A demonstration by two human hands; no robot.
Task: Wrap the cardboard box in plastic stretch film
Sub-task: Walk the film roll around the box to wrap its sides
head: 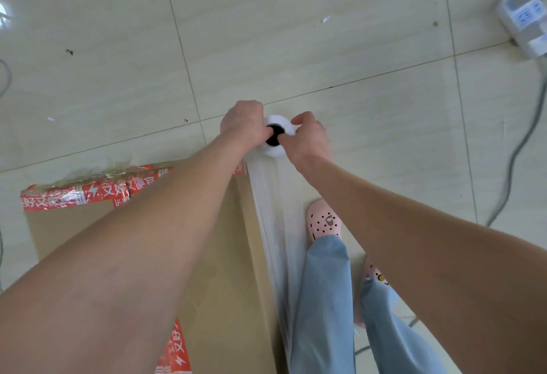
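A tall brown cardboard box (225, 270) with red printed tape stands on the floor below me, mostly hidden by my left forearm. I look down the end of a white roll of stretch film (278, 125) with a dark core hole. My left hand (242, 122) grips the roll from the left. On the roll's right side my right hand (307, 136) grips it too. A sheet of clear film (275, 225) runs from the roll down along the box's right side.
My feet in pink clogs (324, 221) and blue trouser legs stand right of the box. A white power strip (524, 18) lies at the top right, with a grey cable (515, 154) trailing down the right of the tiled floor. A dark object sits at the top edge.
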